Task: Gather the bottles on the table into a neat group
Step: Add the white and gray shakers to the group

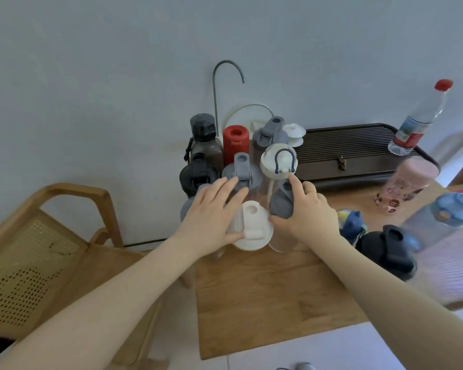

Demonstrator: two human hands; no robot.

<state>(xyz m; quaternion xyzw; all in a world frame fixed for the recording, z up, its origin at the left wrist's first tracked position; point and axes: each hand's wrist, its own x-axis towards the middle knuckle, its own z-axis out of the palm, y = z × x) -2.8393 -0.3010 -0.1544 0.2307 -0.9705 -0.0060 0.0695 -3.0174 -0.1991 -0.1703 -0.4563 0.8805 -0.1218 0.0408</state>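
Left hand (214, 209): fingers spread flat, resting on the white-lidded bottle (251, 228).
Right hand (309, 212): curled around the grey-lidded bottle (280, 206).
Desk (265, 295): bottles clustered at far edge.

Tea tray (358, 145) (dark), chair (51, 236)

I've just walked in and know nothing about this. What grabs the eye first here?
Two bare hands reach into a tight cluster of bottles at the far left of the wooden table: the left hand rests on a white-lidded bottle, and the right hand grips a grey-lidded one. A bright red bottle stands out at the back of the cluster. Far right, a clear bottle with a red cap stands on a dark tray.
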